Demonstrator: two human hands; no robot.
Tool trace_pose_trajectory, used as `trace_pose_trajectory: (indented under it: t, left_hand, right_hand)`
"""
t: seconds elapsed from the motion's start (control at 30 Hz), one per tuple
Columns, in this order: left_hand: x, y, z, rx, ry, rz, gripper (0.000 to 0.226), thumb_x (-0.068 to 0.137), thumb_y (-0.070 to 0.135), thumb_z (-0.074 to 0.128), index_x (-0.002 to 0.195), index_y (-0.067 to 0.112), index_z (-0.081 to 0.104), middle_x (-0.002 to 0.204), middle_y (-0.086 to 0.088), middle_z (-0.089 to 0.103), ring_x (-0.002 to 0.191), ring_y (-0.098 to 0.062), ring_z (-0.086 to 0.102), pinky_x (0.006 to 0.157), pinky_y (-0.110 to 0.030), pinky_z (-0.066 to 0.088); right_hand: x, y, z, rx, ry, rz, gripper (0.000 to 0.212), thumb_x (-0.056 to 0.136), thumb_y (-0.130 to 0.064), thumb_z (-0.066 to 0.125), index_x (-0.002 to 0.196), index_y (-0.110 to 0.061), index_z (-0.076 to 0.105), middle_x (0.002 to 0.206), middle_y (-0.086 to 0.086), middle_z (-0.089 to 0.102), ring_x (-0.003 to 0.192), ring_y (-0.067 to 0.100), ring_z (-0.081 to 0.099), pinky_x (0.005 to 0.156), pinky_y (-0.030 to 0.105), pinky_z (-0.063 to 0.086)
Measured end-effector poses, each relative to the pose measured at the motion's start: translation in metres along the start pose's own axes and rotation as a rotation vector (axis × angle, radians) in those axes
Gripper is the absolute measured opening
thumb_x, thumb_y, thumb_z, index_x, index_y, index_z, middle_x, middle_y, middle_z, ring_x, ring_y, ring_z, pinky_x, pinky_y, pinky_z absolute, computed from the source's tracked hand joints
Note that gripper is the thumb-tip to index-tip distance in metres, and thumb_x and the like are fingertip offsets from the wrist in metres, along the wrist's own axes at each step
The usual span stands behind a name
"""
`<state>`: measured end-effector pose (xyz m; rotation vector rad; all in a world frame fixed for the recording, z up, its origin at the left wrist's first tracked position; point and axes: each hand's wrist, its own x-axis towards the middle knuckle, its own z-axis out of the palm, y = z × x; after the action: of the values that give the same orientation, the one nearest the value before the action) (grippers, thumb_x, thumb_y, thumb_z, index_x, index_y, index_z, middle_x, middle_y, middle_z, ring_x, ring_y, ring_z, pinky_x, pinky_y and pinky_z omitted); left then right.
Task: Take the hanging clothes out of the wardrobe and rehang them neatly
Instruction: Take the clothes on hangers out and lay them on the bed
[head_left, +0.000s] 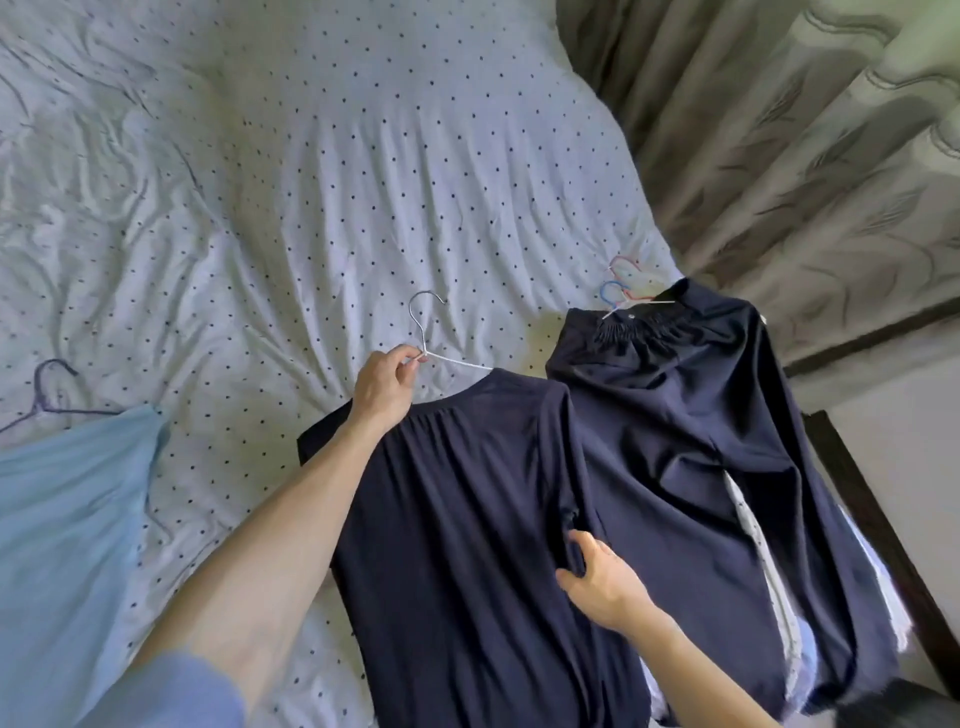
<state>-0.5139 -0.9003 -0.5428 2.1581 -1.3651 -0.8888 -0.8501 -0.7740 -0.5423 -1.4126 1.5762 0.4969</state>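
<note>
A navy top (467, 493) lies flat on a dotted bedsheet (311, 182). The left hand (387, 387), arm extended, pinches its white hanger (426, 332) at the neck. The right hand (602, 577) grips the top's right edge.

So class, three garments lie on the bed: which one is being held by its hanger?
The middle dark navy top. The left hand pinches its white hanger; the light blue garment and the navy trousers lie untouched.
</note>
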Motion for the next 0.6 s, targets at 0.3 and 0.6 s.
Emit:
trace_pose_trajectory:
  t: [0.3, 0.6]
  left_hand:
    - [0.091, -0.067, 0.077, 0.052, 0.023, -0.181, 0.025, 0.105, 0.026, 0.044, 0.113, 0.028, 0.067, 0.113, -0.006, 0.063, 0.097, -0.023, 0.062, 0.079, -0.034, 0.051]
    - [0.101, -0.119, 0.13, 0.377, 0.102, 0.055, 0.027, 0.1, 0.024, 0.055, 0.124, 0.025, 0.069, 0.103, -0.013, 0.069, 0.095, -0.035, 0.061, 0.077, -0.044, 0.048]
  right_hand:
    - [0.034, 0.014, 0.046, -0.368, -0.017, -0.077, 0.078, 0.094, -0.047, 0.048, 0.158, -0.03, 0.007, 0.167, -0.001, 0.0, 0.149, 0.019, 0.017, 0.117, 0.032, 0.029]
    - [0.08, 0.015, 0.077, -0.443, -0.085, -0.027, 0.073, 0.098, -0.044, 0.046, 0.158, -0.028, 0.007, 0.166, 0.005, 0.005, 0.145, 0.03, 0.021, 0.11, 0.038, 0.04]
